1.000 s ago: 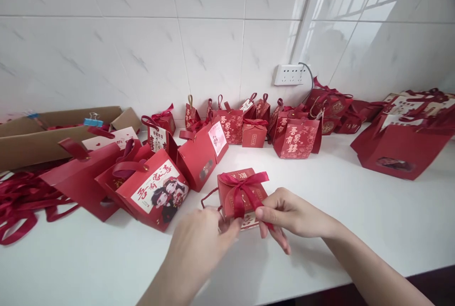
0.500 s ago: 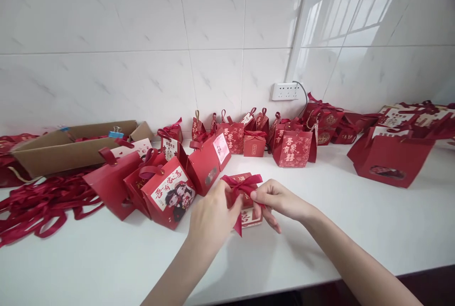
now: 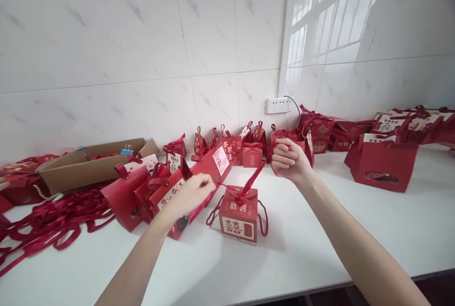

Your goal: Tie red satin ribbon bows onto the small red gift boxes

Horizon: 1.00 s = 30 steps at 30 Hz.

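A small red box (image 3: pixel 239 214) with a white label and cord loops at both sides stands upright on the white table (image 3: pixel 302 254). From its top a dark red ribbon (image 3: pixel 253 179) spreads both ways, with no bow in it. My left hand (image 3: pixel 188 195) is closed on one end of that ribbon, left of the box and over the leaning red gift bags (image 3: pixel 168 202). Up and to the right of the box, my right hand (image 3: pixel 290 160) has its fingers curled round the other end, and the ribbon runs taut from there to the box.
Loose red ribbons (image 3: pixel 67 216) lie in a heap at the left, before a cardboard tray (image 3: pixel 71 173). Small red boxes (image 3: pixel 253 155) line the tiled wall under a power strip (image 3: pixel 280 105). A large red bag (image 3: pixel 382 166) stands at the right.
The bow on the small box is gone. My left hand has moved left and my right hand up and right, each with a ribbon end, and the box is uncovered. The view has shifted.
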Each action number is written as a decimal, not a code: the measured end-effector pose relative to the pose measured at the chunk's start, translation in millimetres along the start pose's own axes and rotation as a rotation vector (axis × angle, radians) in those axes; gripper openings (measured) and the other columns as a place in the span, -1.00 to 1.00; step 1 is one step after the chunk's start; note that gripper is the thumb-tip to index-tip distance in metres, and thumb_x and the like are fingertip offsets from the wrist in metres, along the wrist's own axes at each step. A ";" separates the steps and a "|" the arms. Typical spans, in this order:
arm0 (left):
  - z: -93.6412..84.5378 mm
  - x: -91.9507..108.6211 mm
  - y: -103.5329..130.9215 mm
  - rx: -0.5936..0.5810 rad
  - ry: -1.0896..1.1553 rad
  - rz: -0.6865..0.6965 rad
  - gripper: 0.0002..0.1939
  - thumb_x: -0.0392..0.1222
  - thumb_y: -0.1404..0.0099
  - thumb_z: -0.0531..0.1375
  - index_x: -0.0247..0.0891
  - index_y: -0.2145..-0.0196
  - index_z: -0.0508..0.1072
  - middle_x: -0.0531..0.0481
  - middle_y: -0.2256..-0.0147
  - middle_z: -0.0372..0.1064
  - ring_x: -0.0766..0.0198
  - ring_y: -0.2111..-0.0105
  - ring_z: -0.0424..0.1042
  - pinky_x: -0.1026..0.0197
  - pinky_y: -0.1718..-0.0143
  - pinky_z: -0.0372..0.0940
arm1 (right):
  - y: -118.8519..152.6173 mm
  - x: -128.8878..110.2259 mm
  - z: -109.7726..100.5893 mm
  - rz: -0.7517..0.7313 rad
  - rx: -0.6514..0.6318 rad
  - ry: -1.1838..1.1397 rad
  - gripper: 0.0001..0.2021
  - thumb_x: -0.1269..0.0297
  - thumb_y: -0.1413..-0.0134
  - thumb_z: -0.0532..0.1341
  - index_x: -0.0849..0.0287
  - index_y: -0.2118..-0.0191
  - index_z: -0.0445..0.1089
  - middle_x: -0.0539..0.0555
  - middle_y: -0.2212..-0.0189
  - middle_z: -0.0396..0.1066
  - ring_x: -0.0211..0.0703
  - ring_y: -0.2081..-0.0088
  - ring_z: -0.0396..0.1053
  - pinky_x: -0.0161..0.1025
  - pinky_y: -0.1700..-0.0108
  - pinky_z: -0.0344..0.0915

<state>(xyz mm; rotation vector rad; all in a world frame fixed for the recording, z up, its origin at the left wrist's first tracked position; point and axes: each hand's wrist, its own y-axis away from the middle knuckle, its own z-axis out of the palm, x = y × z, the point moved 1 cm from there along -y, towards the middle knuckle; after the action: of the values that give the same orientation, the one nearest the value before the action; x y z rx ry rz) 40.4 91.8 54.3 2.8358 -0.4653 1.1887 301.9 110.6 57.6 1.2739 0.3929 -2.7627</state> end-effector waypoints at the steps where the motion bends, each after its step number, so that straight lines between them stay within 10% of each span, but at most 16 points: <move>1: -6.2 3.5 -4.6 -0.016 0.139 0.017 -0.78 -0.07 -0.12 0.10 -0.25 0.57 0.34 0.08 0.53 0.32 0.29 0.46 0.30 0.26 0.41 0.14 | -1.8 -5.7 5.3 -0.031 0.022 0.051 -0.68 0.35 0.13 0.16 0.15 0.76 0.06 -0.24 0.86 -0.28 -0.47 0.81 -0.25 -0.48 0.79 -0.13; 7: -14.1 37.9 -39.2 -0.178 1.020 0.150 -0.84 -0.18 -0.04 0.19 -0.36 0.52 0.47 -0.08 0.44 0.45 0.21 0.33 0.41 0.18 0.21 0.29 | -11.1 -12.0 54.4 -0.360 0.134 0.918 -0.75 0.27 0.06 0.19 0.22 0.66 0.38 -0.03 0.66 0.30 -0.30 0.55 0.29 -0.36 0.47 0.23; 10: -4.9 50.8 -48.9 -0.209 1.189 0.180 -0.82 -0.17 -0.08 0.20 -0.34 0.57 0.45 -0.04 0.53 0.42 0.25 0.40 0.42 0.22 0.29 0.31 | -15.9 -4.3 70.0 -0.384 0.016 0.853 -0.72 0.22 0.00 0.15 0.22 0.60 0.45 0.10 0.42 0.49 -0.16 0.28 0.42 -0.25 0.17 0.30; 16: 5.1 52.0 -46.5 -0.080 1.111 0.348 -0.73 -0.20 -0.08 0.24 -0.31 0.23 0.51 -0.07 0.30 0.47 0.30 0.32 0.41 0.26 0.23 0.32 | -17.4 0.9 68.1 -0.396 -0.120 0.627 -0.74 0.22 -0.04 0.13 0.21 0.26 0.53 0.11 0.34 0.53 -0.17 0.30 0.45 -0.19 0.15 0.35; 20: 7.1 50.2 -45.3 0.114 1.035 0.358 -0.77 -0.27 -0.06 0.30 -0.24 0.26 0.49 0.03 0.32 0.45 0.38 0.32 0.40 0.32 0.23 0.31 | -14.3 0.6 66.8 -0.491 0.004 0.828 -0.75 0.36 0.04 0.17 0.18 0.23 0.53 0.07 0.34 0.53 -0.18 0.32 0.45 -0.22 0.22 0.38; 30: 1.3 52.7 -46.5 0.168 1.085 0.343 -0.82 -0.23 -0.05 0.27 -0.28 0.34 0.45 0.08 0.49 0.37 0.43 0.54 0.34 0.35 0.47 0.27 | -3.2 -3.8 69.3 -0.506 -0.049 0.802 -0.85 0.35 -0.01 0.18 0.18 0.32 0.49 0.07 0.38 0.53 -0.19 0.33 0.49 -0.24 0.25 0.42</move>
<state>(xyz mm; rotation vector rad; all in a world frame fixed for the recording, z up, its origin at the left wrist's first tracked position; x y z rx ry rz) 89.6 122.2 94.3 1.7658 -0.7590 2.5963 252.7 95.3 104.3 2.5286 0.9249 -2.3865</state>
